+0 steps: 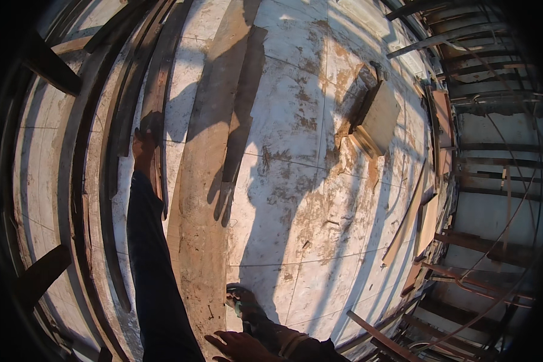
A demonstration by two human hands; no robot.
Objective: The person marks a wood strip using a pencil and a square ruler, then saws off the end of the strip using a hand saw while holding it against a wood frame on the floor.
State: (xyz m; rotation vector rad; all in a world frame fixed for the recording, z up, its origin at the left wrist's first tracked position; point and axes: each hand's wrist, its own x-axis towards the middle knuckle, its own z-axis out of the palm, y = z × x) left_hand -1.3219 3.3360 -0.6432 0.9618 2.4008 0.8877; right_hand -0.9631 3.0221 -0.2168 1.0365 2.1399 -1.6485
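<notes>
My left arm, in a dark sleeve, reaches far forward. My left hand [143, 146] is at the edge of a narrow board [158, 84], its fingers curled. A dark patch lies right by them, and I cannot make out whether it is a held thing or a shadow. Near the lower edge, my right hand [242, 347] rests with its fingers apart on the near end of a wide wooden plank [202, 241]. A few nails [210, 312] show on that plank. Just beyond my right hand a foot [241, 300] stands beside the plank.
Several long boards [78, 151] lie to the left. A box-like wooden piece [381, 117] sits at the far right on the stained pale panelled floor [289, 223]. Loose wood strips [407, 220] line the right side, before dark beams [489, 244] and a hanging cable [495, 241].
</notes>
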